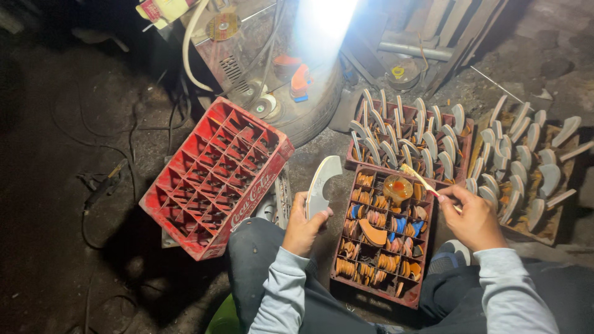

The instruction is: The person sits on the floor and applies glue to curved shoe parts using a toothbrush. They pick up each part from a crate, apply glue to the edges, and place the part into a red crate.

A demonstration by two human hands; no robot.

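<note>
My right hand (473,216) pinches a thin brush (427,184), fingers pressed together on the handle, tip over the small glue pot (398,187). The pot sits on the dark crate of orange pieces (378,238). My left hand (303,226), left of that crate, is closed around the lower edge of a pale curved sole piece (323,182), held upright. Step in hand, as I judge: loading glue. Next calls for bringing brush to sole. An empty red crate (213,173) lies further left; racks of pale pieces (408,133) stand behind.

empty red crate (213,176), metal drum (303,86), cables (124,133)
</note>
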